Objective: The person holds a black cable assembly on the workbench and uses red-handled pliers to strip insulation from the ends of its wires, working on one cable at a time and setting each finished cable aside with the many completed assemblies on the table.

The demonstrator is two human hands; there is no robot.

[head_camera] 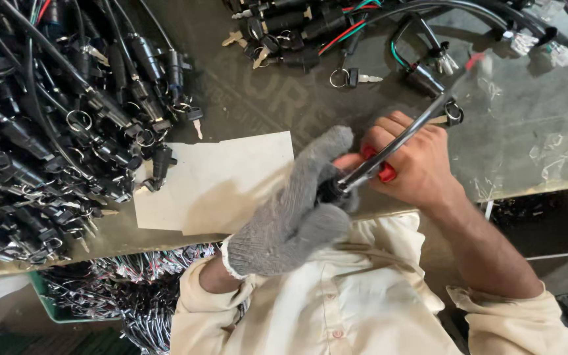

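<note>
- Steadying a small black part (329, 190), the gloved left hand (297, 210) wraps shut around it near the table (251, 98) edge.
- The bare right hand (415, 164), at three o'clock, clenches red-handled pliers (389, 154), their tip biting that part.
- Card (218, 177) lies at nine o'clock.
- Key-switch heaps (54, 131) spread toward ten o'clock.
</note>
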